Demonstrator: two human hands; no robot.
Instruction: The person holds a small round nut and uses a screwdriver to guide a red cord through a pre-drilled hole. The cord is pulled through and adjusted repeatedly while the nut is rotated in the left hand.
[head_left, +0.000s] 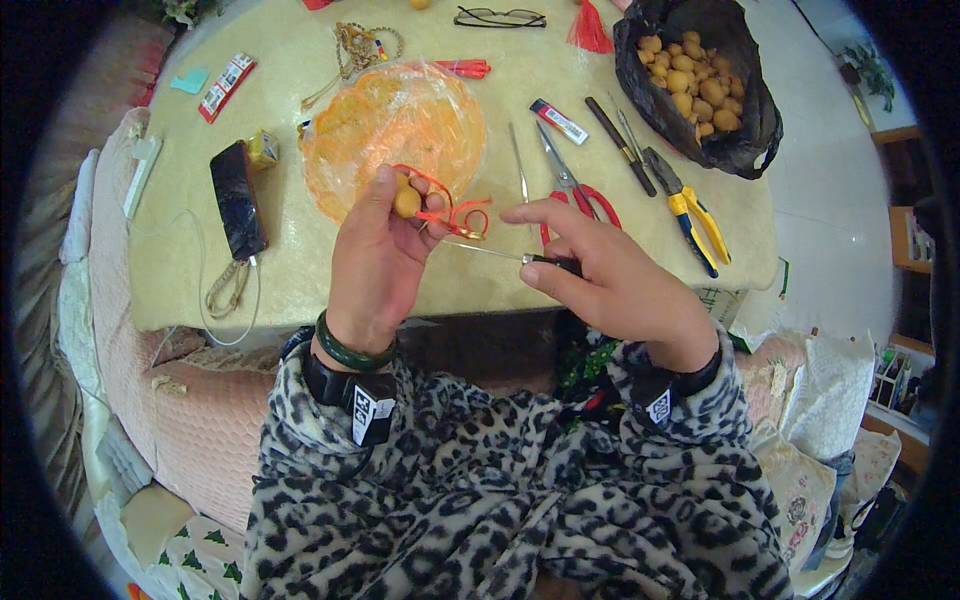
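Note:
My left hand (382, 255) holds a small round tan gourd or nut (407, 201) between thumb and fingers. A red cord (451, 216) loops from it over the fingertips, with a small gold-coloured piece (471, 235) on it. My right hand (600, 274) grips the black handle of a thin metal tool (487, 248), an awl or hook, whose shaft points at the left fingers; its index finger is stretched out. Behind my left hand lies an orange mesh mat (397, 120) under clear plastic. Red-handled scissors (574, 184) and tweezers (520, 165) lie beyond my right hand.
Pliers (686, 206), a dark rod-shaped tool (621, 146) and a black bag (757, 142) of tan nuts or gourds stand right. A dark phone-like object (238, 199) with a cable lies left. Eyeglasses (500, 18), a red tassel (589, 28) and beaded string (360, 49) lie farther back.

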